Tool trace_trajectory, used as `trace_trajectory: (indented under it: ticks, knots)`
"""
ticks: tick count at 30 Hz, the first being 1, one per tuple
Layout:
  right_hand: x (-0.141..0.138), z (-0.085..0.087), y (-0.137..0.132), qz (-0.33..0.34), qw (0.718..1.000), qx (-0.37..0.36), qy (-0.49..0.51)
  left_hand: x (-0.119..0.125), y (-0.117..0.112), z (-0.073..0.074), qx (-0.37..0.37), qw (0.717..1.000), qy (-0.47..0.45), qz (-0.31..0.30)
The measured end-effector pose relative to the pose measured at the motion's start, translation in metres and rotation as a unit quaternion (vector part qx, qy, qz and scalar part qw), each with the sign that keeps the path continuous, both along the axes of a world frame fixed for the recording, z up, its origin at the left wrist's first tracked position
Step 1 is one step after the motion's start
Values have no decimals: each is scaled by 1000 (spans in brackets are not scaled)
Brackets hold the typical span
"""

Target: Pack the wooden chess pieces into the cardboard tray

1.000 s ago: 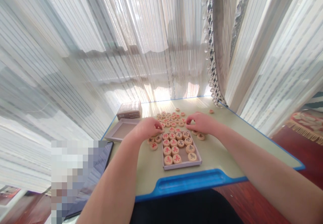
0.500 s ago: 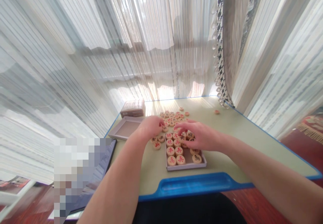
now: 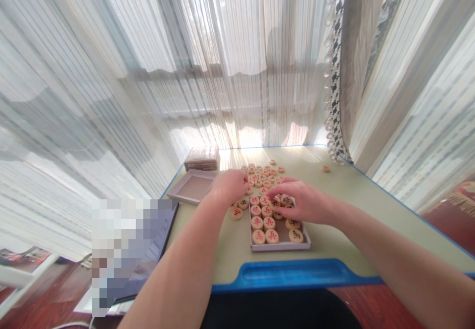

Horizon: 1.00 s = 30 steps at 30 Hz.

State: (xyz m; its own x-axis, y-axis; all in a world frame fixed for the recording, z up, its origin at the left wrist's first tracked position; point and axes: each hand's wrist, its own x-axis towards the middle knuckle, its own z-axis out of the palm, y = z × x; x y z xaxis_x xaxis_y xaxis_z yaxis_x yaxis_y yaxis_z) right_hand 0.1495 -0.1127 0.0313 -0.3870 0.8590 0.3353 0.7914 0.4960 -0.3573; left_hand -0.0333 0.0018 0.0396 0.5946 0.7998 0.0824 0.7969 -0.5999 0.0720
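A shallow white box on the table holds rows of round wooden xiangqi pieces, red-lettered on its left and black-lettered on its right. My right hand is over the box's upper right, thumb and fingers around a black-lettered xiangqi piece. Beyond the box's far left corner, my left hand has its fingers curled in beside loose pieces; its fingertips are partly hidden, so what they hold cannot be made out. A red-lettered xiangqi piece lies left of the box among a few others.
A shallow box lid lies at the left, with a closed carton behind it. A dark tablet-like device leans by the table's left edge. One loose piece sits far right. The table's blue front rim is nearest.
The view has shifted slightly, moving everything a little to the right in the picture. Both hands keep nearly the same places relative to the box and pieces.
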Motion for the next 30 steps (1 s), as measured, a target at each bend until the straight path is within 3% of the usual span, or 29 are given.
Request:
trace_trajectory:
  ticks: [10, 24, 30]
  knots:
    - [1, -2, 1, 6, 1000, 6, 9, 5, -5, 1, 63, 994, 13, 84]
    - [-1, 7, -2, 25, 999, -20, -33, 10, -6, 0, 55, 997, -18, 51]
    - [1, 8, -3, -27, 997, -4, -67, 9, -6, 0, 50, 997, -23, 55]
